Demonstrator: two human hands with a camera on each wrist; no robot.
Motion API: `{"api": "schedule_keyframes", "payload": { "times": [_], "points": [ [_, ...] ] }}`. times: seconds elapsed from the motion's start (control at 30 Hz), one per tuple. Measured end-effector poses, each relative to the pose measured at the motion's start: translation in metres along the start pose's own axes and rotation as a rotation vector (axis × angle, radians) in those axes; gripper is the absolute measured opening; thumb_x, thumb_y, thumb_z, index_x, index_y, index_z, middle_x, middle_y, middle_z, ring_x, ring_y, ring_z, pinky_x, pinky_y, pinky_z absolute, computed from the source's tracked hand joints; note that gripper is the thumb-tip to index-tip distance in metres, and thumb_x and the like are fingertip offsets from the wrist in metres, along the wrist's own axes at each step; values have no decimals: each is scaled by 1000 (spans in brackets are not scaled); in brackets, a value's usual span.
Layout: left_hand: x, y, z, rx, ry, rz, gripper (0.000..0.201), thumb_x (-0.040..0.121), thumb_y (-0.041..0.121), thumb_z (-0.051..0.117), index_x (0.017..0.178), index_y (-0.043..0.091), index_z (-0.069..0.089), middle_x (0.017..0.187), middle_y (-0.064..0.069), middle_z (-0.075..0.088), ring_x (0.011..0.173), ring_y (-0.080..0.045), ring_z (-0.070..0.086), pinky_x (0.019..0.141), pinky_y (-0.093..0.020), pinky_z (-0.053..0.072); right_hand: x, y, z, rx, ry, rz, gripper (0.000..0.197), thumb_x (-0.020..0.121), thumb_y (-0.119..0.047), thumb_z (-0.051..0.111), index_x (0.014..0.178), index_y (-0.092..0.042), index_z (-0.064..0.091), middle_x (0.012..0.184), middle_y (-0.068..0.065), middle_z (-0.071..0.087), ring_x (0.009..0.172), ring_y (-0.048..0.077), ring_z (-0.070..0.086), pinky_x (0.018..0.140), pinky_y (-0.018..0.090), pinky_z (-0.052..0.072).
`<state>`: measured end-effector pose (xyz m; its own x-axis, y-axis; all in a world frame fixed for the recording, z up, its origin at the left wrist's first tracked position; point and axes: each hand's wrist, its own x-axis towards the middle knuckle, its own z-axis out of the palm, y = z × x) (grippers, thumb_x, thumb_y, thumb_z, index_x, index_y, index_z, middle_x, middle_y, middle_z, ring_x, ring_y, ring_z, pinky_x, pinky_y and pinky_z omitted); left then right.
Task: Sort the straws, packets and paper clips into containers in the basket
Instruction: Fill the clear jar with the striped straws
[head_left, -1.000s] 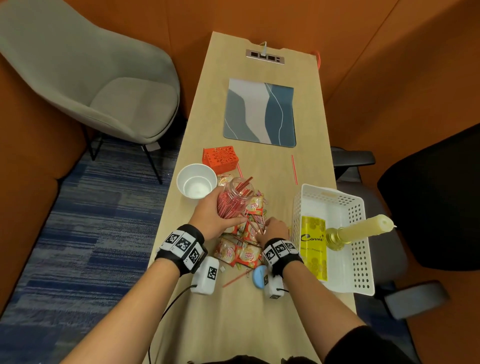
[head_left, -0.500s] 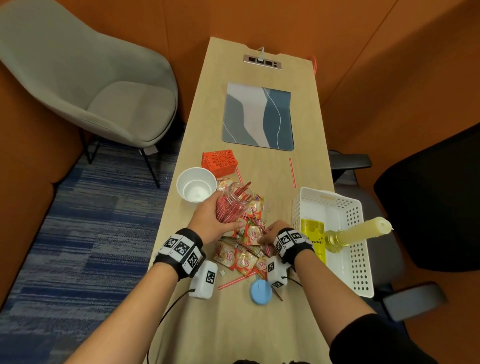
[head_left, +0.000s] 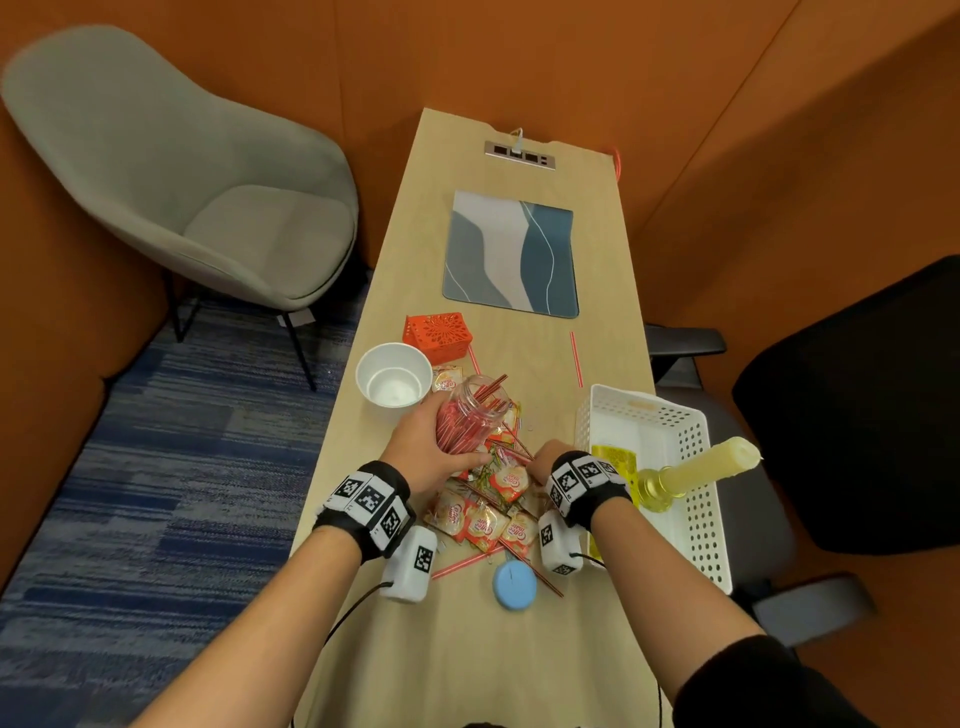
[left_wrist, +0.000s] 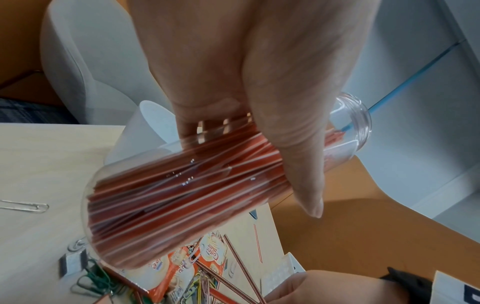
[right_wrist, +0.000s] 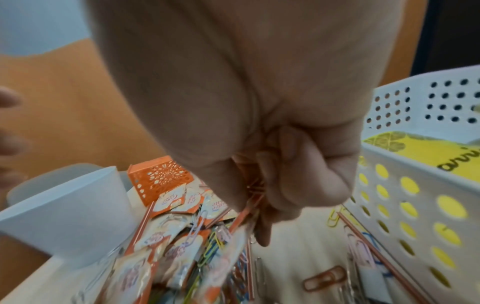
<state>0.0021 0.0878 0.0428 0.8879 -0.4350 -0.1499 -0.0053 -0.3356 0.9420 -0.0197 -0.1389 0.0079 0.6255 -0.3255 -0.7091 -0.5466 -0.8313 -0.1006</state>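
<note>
My left hand (head_left: 441, 447) grips a clear jar (head_left: 470, 421) packed with red straws and holds it tilted over the table; the left wrist view shows the jar (left_wrist: 182, 195) with my thumb across it. My right hand (head_left: 545, 460) is down on the pile of orange-and-white packets (head_left: 483, 519), loose straws and coloured paper clips (right_wrist: 324, 279). In the right wrist view its curled fingers (right_wrist: 298, 185) pinch a few red straws (right_wrist: 244, 211). The white perforated basket (head_left: 701, 519) stands just right of that hand.
In the basket lie a yellow packet (head_left: 613, 457) and a candle in a gold holder (head_left: 696, 470). A white cup (head_left: 392, 382) and an orange box (head_left: 439, 335) stand behind the jar. A blue lid (head_left: 514, 584) lies near me, a lone straw (head_left: 576, 358) farther off.
My right wrist has swung to the right, uncovering the blue lid, while the hand stays on the pile. The left hand still holds the tilted jar.
</note>
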Motion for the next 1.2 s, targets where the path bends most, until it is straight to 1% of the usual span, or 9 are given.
{"api": "schedule_keyframes", "payload": {
  "times": [0.1, 0.2, 0.3, 0.37, 0.47, 0.63, 0.9, 1.1, 1.2],
  "points": [
    [-7, 2, 0, 9, -10, 4, 95, 50, 60, 89, 131, 24, 55, 118, 8, 68, 111, -8, 64, 101, -40, 54, -5, 1, 9, -278, 37, -34, 21, 91, -20, 62, 106, -9, 70, 108, 8, 68, 102, 26, 66, 86, 33, 56],
    [-14, 2, 0, 11, -5, -3, 93, 52, 55, 92, 131, 24, 55, 119, 8, 68, 112, -9, 64, 101, -41, 53, -19, -6, 2, -220, 78, -80, 28, 99, -13, 46, 117, 0, 64, 121, 15, 64, 112, 32, 61, 92, 34, 51],
    [-20, 2, 0, 19, -2, -6, 87, 56, 45, 96, 130, 22, 56, 117, 7, 69, 110, -9, 65, 100, -40, 54, -27, -9, -15, 77, 51, -78, 27, 101, -14, 43, 115, 1, 61, 106, 15, 61, 98, 29, 60, 80, 32, 47],
    [-24, 2, 0, 27, 6, -10, 81, 60, 37, 97, 128, 21, 57, 116, 6, 69, 108, -10, 65, 99, -37, 54, -37, -7, -25, 246, 55, -96, 19, 101, -10, 41, 94, -6, 59, 80, 3, 49, 68, 17, 47, 60, 24, 38],
    [-26, 2, -1, 35, 15, -9, 80, 61, 35, 97, 129, 21, 57, 116, 6, 68, 108, -11, 64, 99, -36, 53, -53, -2, -32, 331, 30, -122, 34, 100, -2, 36, 73, -19, 48, 71, -6, 36, 57, 11, 37, 50, 22, 32],
    [-29, 0, -3, 29, 30, -36, 80, 60, 35, 97, 128, 22, 56, 116, 7, 69, 109, -12, 64, 100, -34, 51, -43, 4, -18, 203, 143, -110, 23, 98, -19, 47, 100, -8, 67, 97, 7, 61, 84, 24, 59, 72, 26, 44],
    [-30, 5, -16, 3, 37, -44, 74, 61, 32, 96, 121, 28, 53, 106, 16, 64, 102, -3, 63, 91, -22, 49, 4, -16, 18, 60, 236, -131, 15, 82, -24, 71, 90, -11, 68, 95, 6, 69, 89, 23, 65, 78, 31, 55],
    [-11, 14, -17, -24, 57, -43, 70, 64, 28, 95, 121, 21, 55, 108, 10, 67, 102, -4, 64, 88, -21, 50, 29, -25, 31, -155, 204, -135, 24, 93, -19, 54, 72, -8, 56, 79, 8, 60, 76, 26, 58, 69, 31, 51],
    [8, 18, -19, -63, 87, -28, 73, 65, 31, 94, 125, 18, 57, 109, 15, 66, 101, 6, 62, 85, -10, 48, 37, -23, 16, -118, 135, -172, 22, 98, -19, 46, 89, -5, 60, 84, 10, 58, 80, 28, 57, 71, 34, 47]
  ]
}}
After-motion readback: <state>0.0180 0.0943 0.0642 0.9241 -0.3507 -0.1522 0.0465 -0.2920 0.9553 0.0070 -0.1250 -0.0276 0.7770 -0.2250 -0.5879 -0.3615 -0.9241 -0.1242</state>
